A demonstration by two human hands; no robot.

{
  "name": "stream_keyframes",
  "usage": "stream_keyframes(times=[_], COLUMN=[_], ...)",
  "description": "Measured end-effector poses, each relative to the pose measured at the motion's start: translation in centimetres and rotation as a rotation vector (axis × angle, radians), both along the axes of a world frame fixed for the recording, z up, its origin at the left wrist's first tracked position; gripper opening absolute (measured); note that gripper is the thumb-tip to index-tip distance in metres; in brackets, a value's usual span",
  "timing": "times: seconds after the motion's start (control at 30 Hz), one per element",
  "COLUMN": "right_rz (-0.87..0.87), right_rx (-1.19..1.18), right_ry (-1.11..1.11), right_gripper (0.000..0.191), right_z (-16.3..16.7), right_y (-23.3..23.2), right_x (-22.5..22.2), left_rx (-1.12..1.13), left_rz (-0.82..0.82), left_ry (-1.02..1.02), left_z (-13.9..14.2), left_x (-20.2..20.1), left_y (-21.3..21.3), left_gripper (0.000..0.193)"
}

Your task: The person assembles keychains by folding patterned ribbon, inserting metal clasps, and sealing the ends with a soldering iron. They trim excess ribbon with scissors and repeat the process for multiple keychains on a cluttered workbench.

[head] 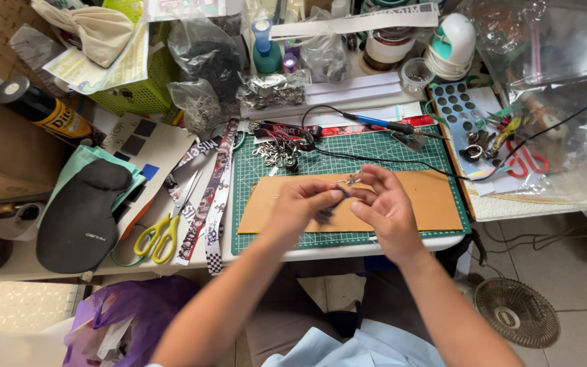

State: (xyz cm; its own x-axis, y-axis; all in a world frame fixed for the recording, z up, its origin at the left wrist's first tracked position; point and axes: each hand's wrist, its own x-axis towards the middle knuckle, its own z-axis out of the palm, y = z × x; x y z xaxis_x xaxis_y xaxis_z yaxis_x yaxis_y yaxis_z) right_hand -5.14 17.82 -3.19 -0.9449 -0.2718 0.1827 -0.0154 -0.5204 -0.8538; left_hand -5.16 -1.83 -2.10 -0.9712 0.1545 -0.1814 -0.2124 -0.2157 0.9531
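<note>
Two bare hands meeting above a brown card sheet (402,197), fingertips nearly touching. Left hand (300,204) narrowed to a pinch on a short dark strap (331,207), blurred, probably woven ribbon. Right hand (382,204) also narrowed, thumb and forefinger closed on a small silvery metal clasp (353,181) at the strap's upper end. Strap and clasp both held just over the card, near its middle, not resting on it.

Best handled, judging from this, with a steady tight pinch on the strap close to its end, the clasp turned so its opening faces the ribbon, and both wrists kept low over the card so a dropped part lands flat and close.

Under the card, a green cutting mat (348,153) with a pale printed grid, smooth and rubbery. At its far edge, a heap of shiny metal clasps (276,153) and a pen-shaped tool with a blue handle (375,123) trailing a thin black cord. Left of the mat, long patterned ribbons (213,197) lying flat, then yellow-handled scissors (159,234), then a soft black padded shape (83,217), oval and matte. Farther right, red-handled scissors (528,162) among small tools and crinkled clear plastic bags (552,47).
</note>
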Motion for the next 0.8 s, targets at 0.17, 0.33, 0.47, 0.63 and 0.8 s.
stream_keyframes(times=[0.17,0.33,0.47,0.63,0.8], right_rz=[0.151,-0.107,-0.224,-0.376,-0.154], right_rx=[0.392,1.007,1.328,1.215,1.127], right_ry=[-0.099,0.034,0.145,0.816,0.846], right_gripper=[0.033,0.018,0.016,0.024,0.017], right_z=[-1.8,-3.2,-2.6,-2.7,-3.9], right_y=[2.1,3.1,5.1,6.3,6.4], right_x=[-1.6,-0.5,-2.0,-3.7,-5.7], left_rx=[-0.883,-1.373,-1.274,-1.182,-1.220], left_rz=[-0.481,-0.777,-0.718,-0.598,-0.540], left_ry=[0.233,0.256,0.191,-0.036,-0.115], left_z=[2.4,0.8,-1.1,-1.5,-1.2], left_x=[-3.7,-7.7,-10.2,-11.7,-12.3], left_y=[-2.3,3.6,6.9,7.6,7.6], left_gripper=[0.021,0.034,0.034,0.030,0.026])
